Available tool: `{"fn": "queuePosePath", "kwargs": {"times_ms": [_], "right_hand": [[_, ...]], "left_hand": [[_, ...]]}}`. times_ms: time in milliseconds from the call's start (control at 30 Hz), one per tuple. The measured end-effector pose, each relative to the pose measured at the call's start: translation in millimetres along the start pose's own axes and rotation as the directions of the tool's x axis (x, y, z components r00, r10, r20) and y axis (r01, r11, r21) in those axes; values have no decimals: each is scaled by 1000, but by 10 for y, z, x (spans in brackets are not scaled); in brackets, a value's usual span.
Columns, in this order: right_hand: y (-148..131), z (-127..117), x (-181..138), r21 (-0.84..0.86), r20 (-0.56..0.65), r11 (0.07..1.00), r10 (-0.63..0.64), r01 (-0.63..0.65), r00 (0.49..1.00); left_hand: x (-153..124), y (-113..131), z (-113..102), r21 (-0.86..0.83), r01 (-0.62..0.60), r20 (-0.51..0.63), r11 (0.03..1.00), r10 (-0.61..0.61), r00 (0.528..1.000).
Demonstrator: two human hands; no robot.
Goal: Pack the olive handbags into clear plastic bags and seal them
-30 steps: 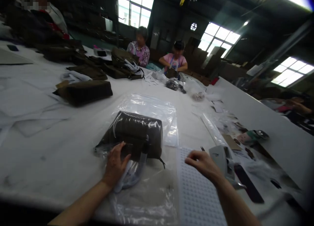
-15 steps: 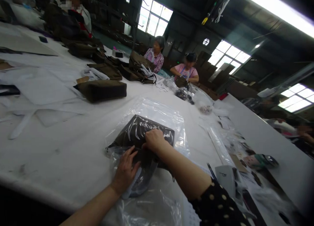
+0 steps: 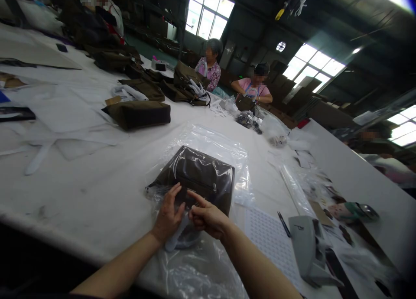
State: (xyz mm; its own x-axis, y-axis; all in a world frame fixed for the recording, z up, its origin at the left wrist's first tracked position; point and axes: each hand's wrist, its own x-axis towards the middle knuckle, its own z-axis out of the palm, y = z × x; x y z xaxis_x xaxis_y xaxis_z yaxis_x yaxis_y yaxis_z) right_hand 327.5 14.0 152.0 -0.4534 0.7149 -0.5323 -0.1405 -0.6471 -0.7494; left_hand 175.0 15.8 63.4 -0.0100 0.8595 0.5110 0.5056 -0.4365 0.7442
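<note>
A dark brown handbag point(image 3: 198, 167) lies on the white table inside a clear plastic bag point(image 3: 224, 151). My left hand point(image 3: 168, 219) rests on the near part of the wrapped handbag, fingers and thumb spread. Beside it, my right hand point(image 3: 208, 216) is over the handbag's near side. Its index finger points out across the bag's front, while the other fingers curl under. Nothing held shows in either hand. Loose clear film spreads over the near table edge below my wrists, and whitish wrapping shows between the hands.
Right of the handbag lie a printed sheet point(image 3: 269, 238), a pen point(image 3: 284, 224), a grey tape dispenser point(image 3: 308, 251) and a bottle point(image 3: 354, 213). Olive-brown bags point(image 3: 139, 115) and white paper sheets point(image 3: 65, 112) cover the far left. Two co-workers point(image 3: 251, 89) sit across the table.
My right hand has come down nearer to me from the handbag's top, and its fist has changed to a stretched index finger. My left hand stays on the near part.
</note>
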Motion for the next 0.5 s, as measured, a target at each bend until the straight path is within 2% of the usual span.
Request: {"fn": "queuePosePath", "kwargs": {"times_ms": [67, 200, 367, 433, 467, 500], "right_hand": [[70, 2, 94, 3, -7, 999, 53, -53, 999], [135, 3, 195, -27, -80, 999, 30, -32, 996], [199, 7, 214, -110, -80, 994, -15, 7, 997], [198, -6, 213, -260, -99, 965, -43, 16, 994], [183, -14, 206, -397, -104, 917, -75, 28, 992], [156, -22, 195, -571, -99, 820, -125, 46, 987]], "left_hand": [[-5, -11, -24, -19, 11, -10, 1000, -11, 1000], [-14, -41, -55, 8, -7, 7, 1000, 7, 1000], [-44, -109, -27, 97, -155, 78, 983, 148, 986], [-53, -134, -12, 145, -224, 114, 964, 209, 971], [-56, -143, -7, 168, -250, 131, 954, 229, 964], [-58, -150, -5, 187, -270, 144, 945, 245, 959]]}}
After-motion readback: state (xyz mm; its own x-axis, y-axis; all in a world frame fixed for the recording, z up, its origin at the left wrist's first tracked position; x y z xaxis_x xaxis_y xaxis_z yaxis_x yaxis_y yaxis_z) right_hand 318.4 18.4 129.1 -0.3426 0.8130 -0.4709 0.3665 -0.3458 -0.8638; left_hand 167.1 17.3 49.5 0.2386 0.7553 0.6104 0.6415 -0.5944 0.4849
